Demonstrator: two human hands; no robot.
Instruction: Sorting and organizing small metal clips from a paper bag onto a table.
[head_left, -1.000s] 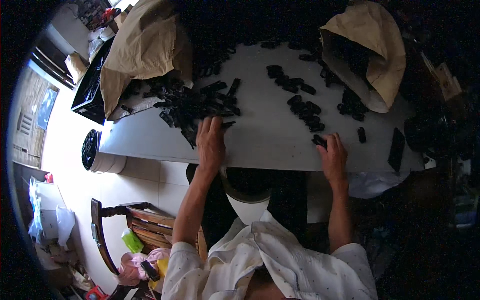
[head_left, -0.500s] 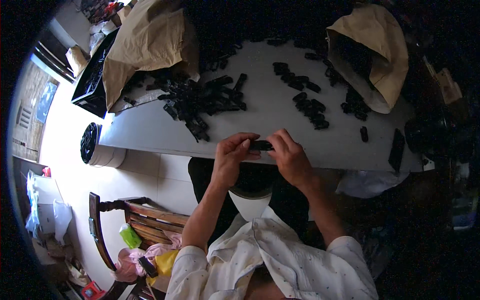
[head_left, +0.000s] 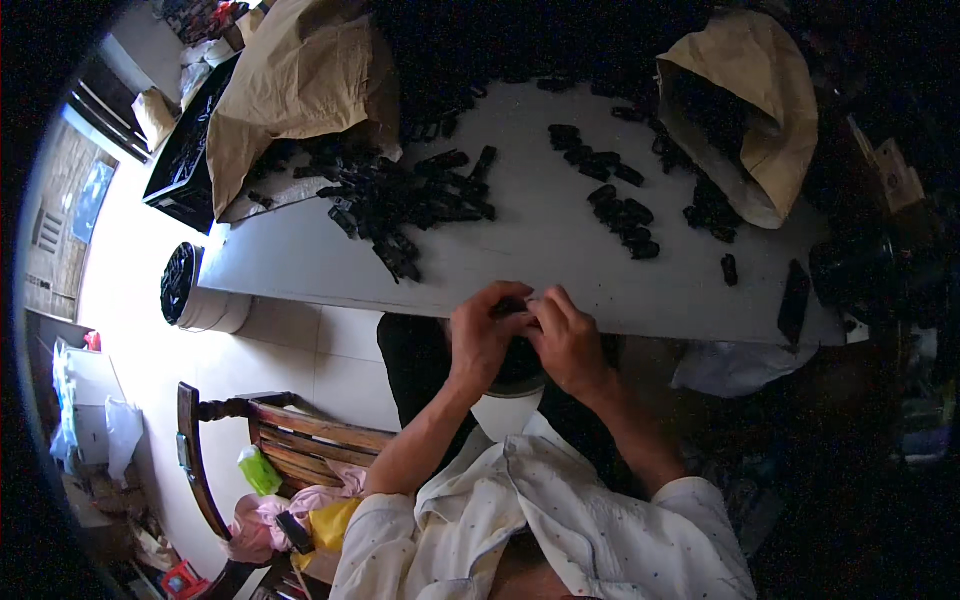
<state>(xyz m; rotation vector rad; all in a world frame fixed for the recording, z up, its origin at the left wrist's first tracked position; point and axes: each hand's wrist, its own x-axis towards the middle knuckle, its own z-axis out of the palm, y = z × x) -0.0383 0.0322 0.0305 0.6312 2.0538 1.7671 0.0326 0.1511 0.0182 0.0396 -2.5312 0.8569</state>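
Black and small, the piece (head_left: 509, 307) sits between the two hands, at the middle of the bench's (head_left: 510, 250) front edge. The left hand (head_left: 477, 340) comes up from the lower left, wrist fairly straight, its fingers curled around the piece with the thumb toward the right hand (head_left: 572, 350). That hand slants in from the lower right, knuckles up, its fingers bunched at the piece's right end; they hide the contact, so I cannot tell whether they grip it too. The forearms lean toward each other, elbows apart, over the lap and white shirt (head_left: 560, 510).

The front edge passes just under the fingertips and looks bowed in this view; the palms and wrists are on the person's side of it. Beyond the fingers, a bare grey strip runs away from the person, between the black pile (head_left: 410, 195) at left and the clusters (head_left: 622, 222) at right. The pile's nearest tip points toward the front edge, left of the hands and apart from them. Farther right lie a single part (head_left: 729, 269) and a long dark strip (head_left: 793, 302) near the edge. Two paper bags flank the far side, the left bag (head_left: 300, 80) behind the pile, the right bag (head_left: 785, 110) lying with its mouth open.
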